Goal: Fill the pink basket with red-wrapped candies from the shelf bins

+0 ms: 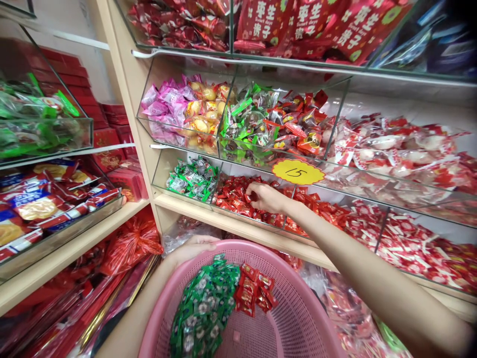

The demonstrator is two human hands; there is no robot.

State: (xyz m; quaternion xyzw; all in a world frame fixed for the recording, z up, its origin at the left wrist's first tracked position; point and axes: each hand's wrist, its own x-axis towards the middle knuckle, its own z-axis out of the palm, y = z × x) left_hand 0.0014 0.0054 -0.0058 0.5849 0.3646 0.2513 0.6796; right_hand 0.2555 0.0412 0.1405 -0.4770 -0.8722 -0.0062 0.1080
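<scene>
My left hand (196,247) is closed on the far left rim of a pink perforated plastic basket (294,278), tilted toward me. Inside it, a heap of green-wrapped candies (204,303) fills the left side, beside a smaller cluster of red-wrapped candies (254,288). My right hand (267,197) reaches into a clear bin of red-wrapped candies (233,196) on the low shelf. Its fingers are curled in a pinch, with red wrapper showing between thumb and fingertips. Left of that bin sits a compartment of green and silver candies (192,175).
A yellow price tag (298,172) marked 15 hangs just above my right hand. Clear dividers and a wooden shelf edge (238,226) border the bins. At left stand packaged biscuits (37,199) and a red plastic bag (132,243). More bagged sweets (350,313) lie below the shelf.
</scene>
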